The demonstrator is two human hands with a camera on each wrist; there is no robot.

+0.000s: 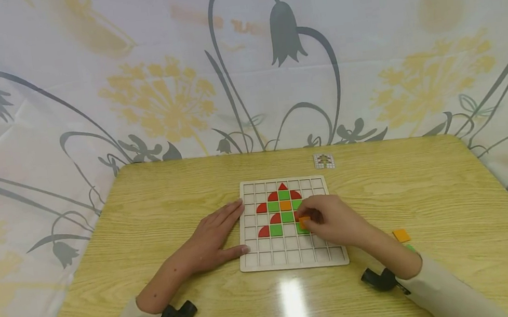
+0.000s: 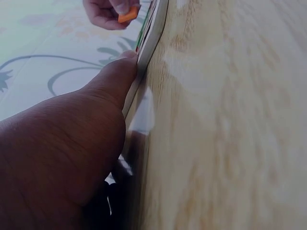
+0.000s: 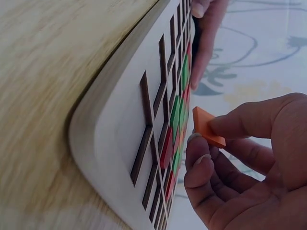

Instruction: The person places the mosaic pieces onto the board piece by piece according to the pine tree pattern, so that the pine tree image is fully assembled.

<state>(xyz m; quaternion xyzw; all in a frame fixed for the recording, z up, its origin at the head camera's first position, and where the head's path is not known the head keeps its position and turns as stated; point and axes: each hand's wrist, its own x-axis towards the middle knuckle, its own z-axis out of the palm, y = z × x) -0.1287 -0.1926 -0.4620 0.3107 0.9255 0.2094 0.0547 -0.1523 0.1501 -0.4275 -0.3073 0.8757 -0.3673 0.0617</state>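
Observation:
A white grid board (image 1: 266,263) lies on the wooden table, with red, green and orange tiles set in its squares. My right hand (image 1: 336,218) is over the board's right half and pinches an orange square tile (image 3: 207,126) between thumb and fingers. In the right wrist view that tile is held just off the board's surface. At the board's left edge my left hand (image 1: 213,236) lies with its fingers straight, fingertips and thumb touching the rim. Part of the tile pattern is hidden behind the right hand.
A small pattern card (image 1: 324,161) lies behind the board. Right of the right forearm are a loose orange tile (image 1: 401,235) and a green tile (image 1: 410,248), partly covered by the arm. A flower-patterned cloth (image 1: 163,101) hangs behind the table.

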